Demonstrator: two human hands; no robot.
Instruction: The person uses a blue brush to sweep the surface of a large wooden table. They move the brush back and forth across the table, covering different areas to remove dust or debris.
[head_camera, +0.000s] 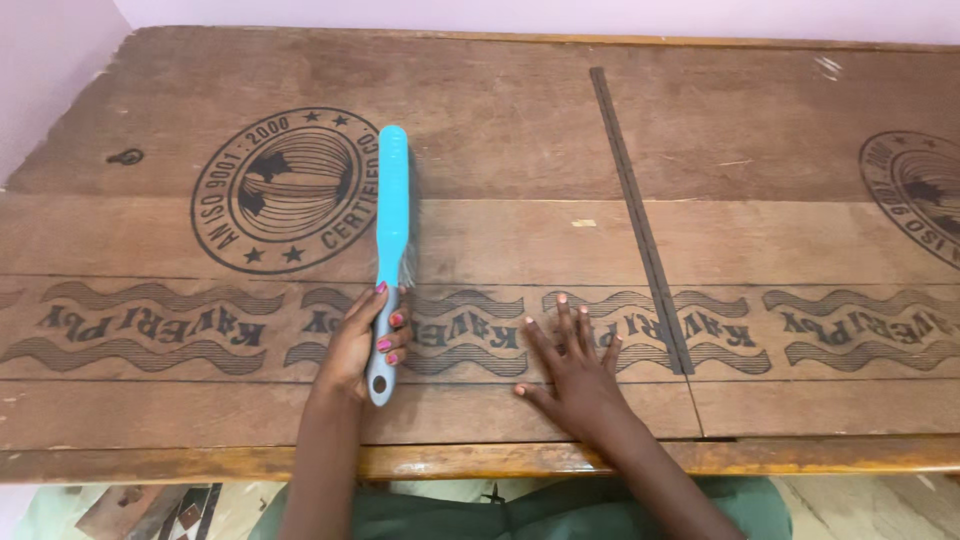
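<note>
Left hand (362, 345) clasped round upright blue brush (388, 250), bristles pointing away; right hand (572, 372) flat, empty.

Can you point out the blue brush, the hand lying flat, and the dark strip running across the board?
brush (390, 210), head view, on its blue back.
right hand (577, 385), head view, on the back of the hand.
strip (632, 205), head view, on its upper half.

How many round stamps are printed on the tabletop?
2: one round stamp left of the blue brush, another round stamp cut off at the right edge.
</note>
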